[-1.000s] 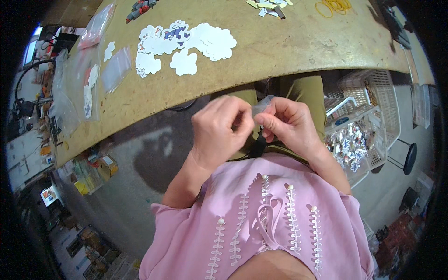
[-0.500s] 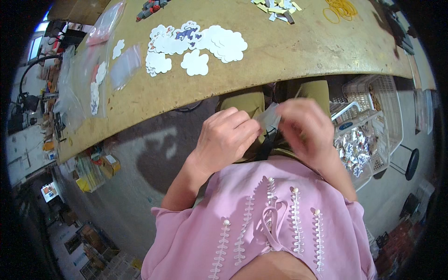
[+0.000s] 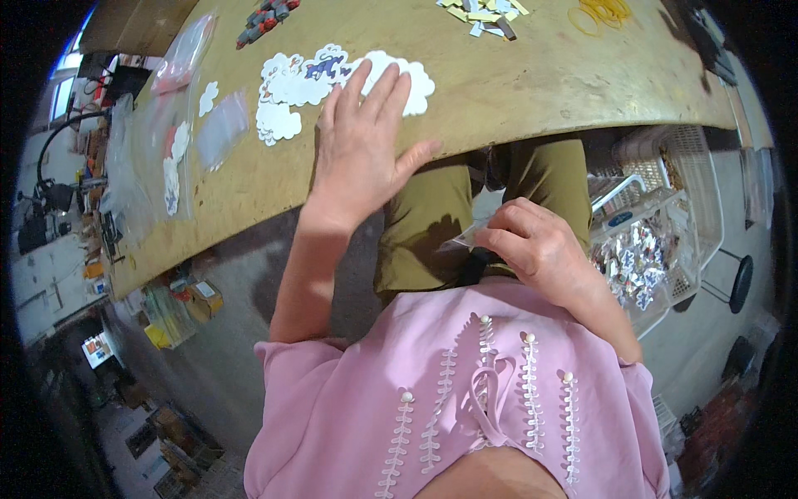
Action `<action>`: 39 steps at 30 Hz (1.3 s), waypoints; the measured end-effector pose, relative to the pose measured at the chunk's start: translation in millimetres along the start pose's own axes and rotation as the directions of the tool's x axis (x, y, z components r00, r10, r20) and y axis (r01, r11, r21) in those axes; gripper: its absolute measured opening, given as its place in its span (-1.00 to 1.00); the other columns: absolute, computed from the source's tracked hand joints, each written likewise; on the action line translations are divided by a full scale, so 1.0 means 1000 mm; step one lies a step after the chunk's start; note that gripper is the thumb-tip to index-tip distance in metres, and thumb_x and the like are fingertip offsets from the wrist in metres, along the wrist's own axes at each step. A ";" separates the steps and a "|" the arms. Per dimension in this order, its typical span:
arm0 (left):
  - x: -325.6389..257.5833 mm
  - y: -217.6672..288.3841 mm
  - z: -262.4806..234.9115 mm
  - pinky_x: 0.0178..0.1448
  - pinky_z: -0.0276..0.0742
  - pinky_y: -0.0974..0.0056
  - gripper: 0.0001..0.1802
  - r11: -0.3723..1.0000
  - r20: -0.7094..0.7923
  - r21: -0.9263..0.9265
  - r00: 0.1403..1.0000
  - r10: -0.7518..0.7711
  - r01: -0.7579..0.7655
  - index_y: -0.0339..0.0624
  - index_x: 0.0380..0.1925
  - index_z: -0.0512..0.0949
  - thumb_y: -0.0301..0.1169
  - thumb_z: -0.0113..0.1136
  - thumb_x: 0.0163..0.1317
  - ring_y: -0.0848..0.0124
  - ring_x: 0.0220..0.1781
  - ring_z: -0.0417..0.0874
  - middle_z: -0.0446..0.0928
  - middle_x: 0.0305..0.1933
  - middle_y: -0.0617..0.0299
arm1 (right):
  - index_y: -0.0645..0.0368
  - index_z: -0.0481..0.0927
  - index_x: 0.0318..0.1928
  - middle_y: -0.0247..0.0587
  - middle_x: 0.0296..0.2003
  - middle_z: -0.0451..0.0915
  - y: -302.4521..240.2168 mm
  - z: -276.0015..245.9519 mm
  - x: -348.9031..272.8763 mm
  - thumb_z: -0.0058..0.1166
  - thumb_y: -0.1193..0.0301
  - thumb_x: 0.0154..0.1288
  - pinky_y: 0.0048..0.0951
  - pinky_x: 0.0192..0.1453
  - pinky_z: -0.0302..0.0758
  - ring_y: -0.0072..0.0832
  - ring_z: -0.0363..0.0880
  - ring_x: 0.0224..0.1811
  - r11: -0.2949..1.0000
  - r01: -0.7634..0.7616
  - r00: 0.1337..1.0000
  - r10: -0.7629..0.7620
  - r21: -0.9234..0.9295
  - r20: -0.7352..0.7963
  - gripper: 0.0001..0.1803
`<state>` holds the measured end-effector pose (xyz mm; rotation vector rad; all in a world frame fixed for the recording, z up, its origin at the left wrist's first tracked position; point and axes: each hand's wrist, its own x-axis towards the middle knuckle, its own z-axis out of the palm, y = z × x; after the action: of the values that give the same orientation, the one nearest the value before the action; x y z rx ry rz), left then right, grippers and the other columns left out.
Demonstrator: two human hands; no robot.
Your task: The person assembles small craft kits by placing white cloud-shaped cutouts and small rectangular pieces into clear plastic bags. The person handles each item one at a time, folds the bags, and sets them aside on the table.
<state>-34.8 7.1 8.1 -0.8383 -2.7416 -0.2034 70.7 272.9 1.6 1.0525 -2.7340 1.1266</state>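
Observation:
My left hand [image 3: 359,148] reaches over the table edge, fingers spread, its fingertips over the white cloud-shaped cutouts [image 3: 416,83]. Whether it touches them I cannot tell; the palm hides part of that group. Just left lie more cloud-shaped pieces [image 3: 280,123], some with coloured print. Above my lap, my right hand [image 3: 536,241] pinches a small clear plastic bag [image 3: 460,240] between thumb and fingers. What is inside the bag, if anything, is not visible.
On the table's left lie small clear bags [image 3: 223,129] and a larger plastic bag [image 3: 183,51]. At the far side are grey-red rolls [image 3: 264,21], yellow and white strips [image 3: 486,15] and rubber bands [image 3: 603,15]. Right of my legs, a white basket [image 3: 694,241] stands near a bin of packed pieces [image 3: 638,270].
My left hand has let go of the bag and moved up and forward onto the table, opening over the cutouts. My right hand keeps the bag and has lowered slightly.

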 end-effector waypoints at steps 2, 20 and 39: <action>-0.012 0.013 0.002 0.65 0.21 -0.11 -0.09 0.999 0.028 0.032 1.000 -0.011 0.010 -0.22 0.50 0.46 0.02 0.50 0.24 0.06 0.66 0.28 0.44 0.58 0.13 | 0.16 0.71 -0.18 -0.21 -0.24 0.62 0.004 0.003 -0.004 0.23 0.52 0.13 -0.24 -0.05 0.67 -0.23 0.65 -0.13 1.000 -0.011 1.000 0.011 0.008 -0.028 -0.80; -0.005 0.003 -0.008 0.04 0.70 0.14 -0.84 0.873 -0.053 -0.482 0.992 -0.116 0.076 -0.19 -0.15 0.79 -0.47 0.49 0.28 0.13 -0.07 0.78 0.77 -0.08 0.12 | 0.19 0.71 -0.15 -0.17 -0.24 0.60 0.012 0.011 -0.001 0.24 0.56 0.13 -0.21 -0.03 0.64 -0.19 0.64 -0.13 0.997 -0.049 0.996 0.053 0.056 -0.074 -0.77; -0.049 0.061 -0.037 -0.27 0.58 0.25 -0.90 0.608 0.028 -0.751 0.932 -0.361 0.259 -0.22 -0.15 0.73 -0.53 0.44 0.35 0.31 -0.37 0.72 0.70 -0.34 0.15 | 0.21 0.70 -0.02 -0.05 0.00 0.64 -0.002 0.004 0.022 0.28 0.70 0.20 -0.25 0.01 0.67 -0.12 0.67 0.03 0.975 -0.041 0.984 0.078 0.219 -0.163 -0.67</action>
<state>46.8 23.7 32.4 -0.4410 -2.6167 -1.4908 55.6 256.5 5.1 0.8491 -2.5720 1.4750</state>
